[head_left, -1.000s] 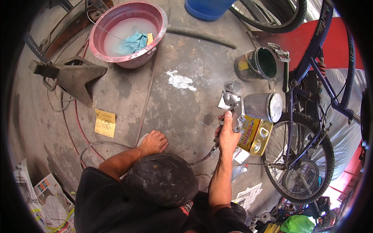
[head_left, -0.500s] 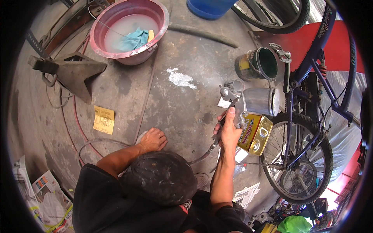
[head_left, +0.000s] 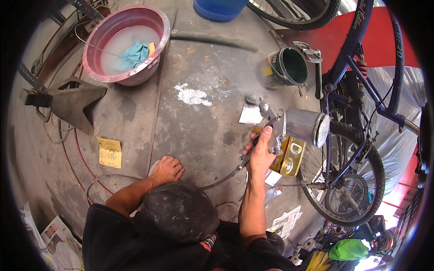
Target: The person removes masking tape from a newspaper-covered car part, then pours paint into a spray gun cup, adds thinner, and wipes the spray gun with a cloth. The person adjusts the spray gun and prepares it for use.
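My right hand [head_left: 260,156] is wrapped round the handle of a spray gun [head_left: 266,112], its thumb along the near side. A dull metal cup [head_left: 302,126] is attached to the gun's right side, and a hose [head_left: 221,179] runs from the handle toward the lower middle. The gun's front end points away, toward the far side. Behind the hand and cup is a yellow-gold metal tin [head_left: 289,158], partly hidden. My left hand [head_left: 167,169] rests low over the floor, fingers curled. Something pale shows at its left edge, mostly hidden.
A pink tub [head_left: 165,34] of cloudy water holds a teal cloth. A dark bucket [head_left: 275,67], white paper [head_left: 250,114] and a purple bicycle [head_left: 343,67] are at the right. A metal stand [head_left: 74,101] and a yellow paper [head_left: 110,152] lie left. White residue [head_left: 192,95] marks the floor.
The view has shifted, so most floor things sit farther left. The spray gun has moved right and slightly nearer, uncovering more white paper and covering more of the tin. Both hands' grips look unchanged.
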The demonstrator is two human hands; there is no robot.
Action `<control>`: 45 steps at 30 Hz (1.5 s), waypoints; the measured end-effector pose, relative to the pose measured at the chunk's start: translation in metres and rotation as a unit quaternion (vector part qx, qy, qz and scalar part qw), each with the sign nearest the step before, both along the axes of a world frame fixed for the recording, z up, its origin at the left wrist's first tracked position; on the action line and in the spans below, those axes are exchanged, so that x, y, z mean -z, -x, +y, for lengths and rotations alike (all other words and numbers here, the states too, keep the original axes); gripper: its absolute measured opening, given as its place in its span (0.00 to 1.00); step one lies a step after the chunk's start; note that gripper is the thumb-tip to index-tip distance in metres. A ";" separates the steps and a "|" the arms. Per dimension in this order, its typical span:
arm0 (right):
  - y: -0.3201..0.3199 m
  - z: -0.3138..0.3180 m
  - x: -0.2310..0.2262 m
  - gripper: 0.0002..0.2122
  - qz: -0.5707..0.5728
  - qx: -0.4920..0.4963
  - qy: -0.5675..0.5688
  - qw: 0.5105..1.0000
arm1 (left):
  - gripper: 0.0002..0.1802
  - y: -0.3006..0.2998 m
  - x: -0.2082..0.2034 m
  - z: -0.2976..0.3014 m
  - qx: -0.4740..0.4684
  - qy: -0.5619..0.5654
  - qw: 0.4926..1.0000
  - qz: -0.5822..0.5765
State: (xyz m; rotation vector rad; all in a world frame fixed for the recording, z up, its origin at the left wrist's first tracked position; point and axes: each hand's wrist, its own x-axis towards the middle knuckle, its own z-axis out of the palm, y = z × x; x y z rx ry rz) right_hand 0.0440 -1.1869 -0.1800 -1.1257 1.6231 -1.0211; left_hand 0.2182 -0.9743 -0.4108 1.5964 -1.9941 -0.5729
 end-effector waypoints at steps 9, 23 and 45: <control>-0.011 0.006 -0.007 0.26 0.020 -0.027 0.040 0.999 | 0.06 0.000 -0.004 -0.001 0.000 0.010 1.000 0.003; -0.009 0.006 0.002 0.30 0.011 -0.035 0.029 0.999 | 0.08 0.000 -0.004 0.000 0.001 0.016 1.000 -0.018; 0.012 0.001 -0.004 0.26 -0.142 -0.083 -0.036 0.986 | 0.08 0.001 -0.006 0.003 0.004 0.000 1.000 -0.019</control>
